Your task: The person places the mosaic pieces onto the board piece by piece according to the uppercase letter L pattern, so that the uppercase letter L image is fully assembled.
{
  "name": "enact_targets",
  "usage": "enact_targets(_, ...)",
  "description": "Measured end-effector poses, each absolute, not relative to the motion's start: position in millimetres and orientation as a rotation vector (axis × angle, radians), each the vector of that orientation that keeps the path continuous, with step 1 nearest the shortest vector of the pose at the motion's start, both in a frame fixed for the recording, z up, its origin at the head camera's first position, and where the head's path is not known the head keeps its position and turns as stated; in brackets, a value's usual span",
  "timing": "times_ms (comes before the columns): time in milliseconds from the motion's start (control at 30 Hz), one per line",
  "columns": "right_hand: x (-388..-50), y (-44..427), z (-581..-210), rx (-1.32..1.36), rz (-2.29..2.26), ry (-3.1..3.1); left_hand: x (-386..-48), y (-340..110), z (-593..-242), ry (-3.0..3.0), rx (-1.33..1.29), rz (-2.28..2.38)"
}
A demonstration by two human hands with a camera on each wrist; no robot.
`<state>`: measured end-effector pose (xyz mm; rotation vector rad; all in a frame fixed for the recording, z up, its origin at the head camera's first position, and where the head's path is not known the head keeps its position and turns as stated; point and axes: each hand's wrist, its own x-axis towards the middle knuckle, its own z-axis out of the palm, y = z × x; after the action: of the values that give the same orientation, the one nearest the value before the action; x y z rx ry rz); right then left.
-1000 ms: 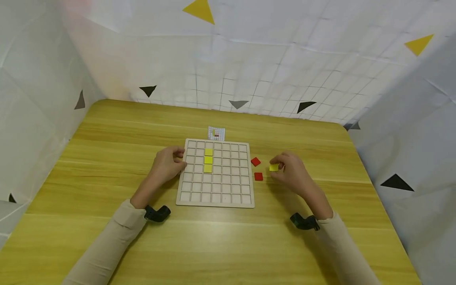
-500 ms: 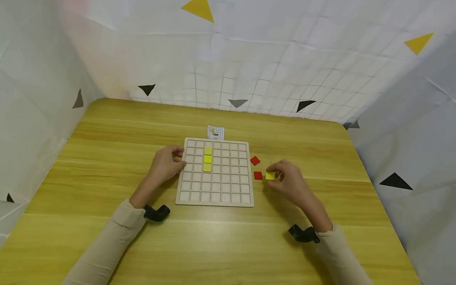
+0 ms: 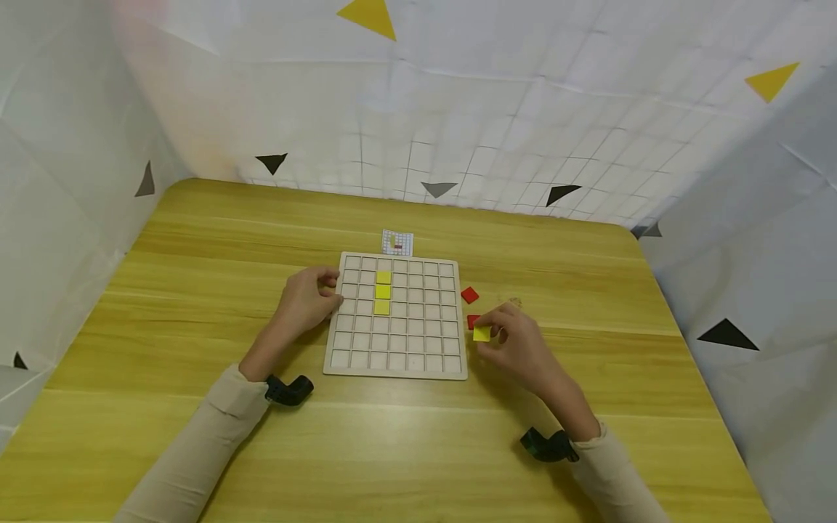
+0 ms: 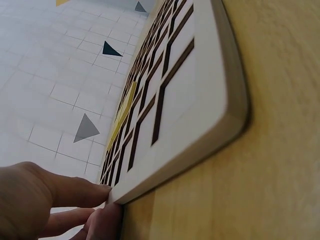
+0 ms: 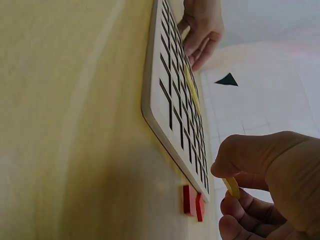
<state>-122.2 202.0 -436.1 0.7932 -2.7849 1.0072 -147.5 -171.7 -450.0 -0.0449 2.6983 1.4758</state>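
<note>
A pale wooden grid board [image 3: 397,368] lies on the table, with three yellow tiles [image 3: 383,292] in one column of its cells. At the board's left edge, the left hand [image 3: 306,299] grips the rim; the left wrist view shows its thumb and fingers [image 4: 95,192] at that edge. Off the right side, the right hand [image 3: 519,349] pinches a yellow tile [image 3: 481,333] between thumb and finger, also visible in the right wrist view as a yellow tile [image 5: 232,187]. That tile partly covers one red tile [image 3: 472,320] from above; another red tile [image 3: 469,295] lies farther back.
A small printed card [image 3: 397,243] with a grid pattern lies behind the board's back edge. The wooden table [image 3: 392,450] extends around the board, and white sheets with triangles [image 3: 458,94] stand at the back and sides. Each wrist carries a dark device [image 3: 289,391].
The right hand has moved left and toward the table's front with the yellow tile, from right of the red tiles to over the nearer one. The left hand stays at the board's edge.
</note>
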Motion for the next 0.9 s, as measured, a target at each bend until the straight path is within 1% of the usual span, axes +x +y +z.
enact_targets(333,-115,185,-440,0.872,1.056,-2.727,-148,-175,-449,2.720,-0.016,1.474)
enact_targets(733,-115,169,-443,0.945,1.098,-2.712,-149,-176,-451,2.680,-0.050,1.491)
enact_targets(900,-113,163,-446,0.969,1.108,-2.704,-148,-174,-452,2.676,-0.022,1.504)
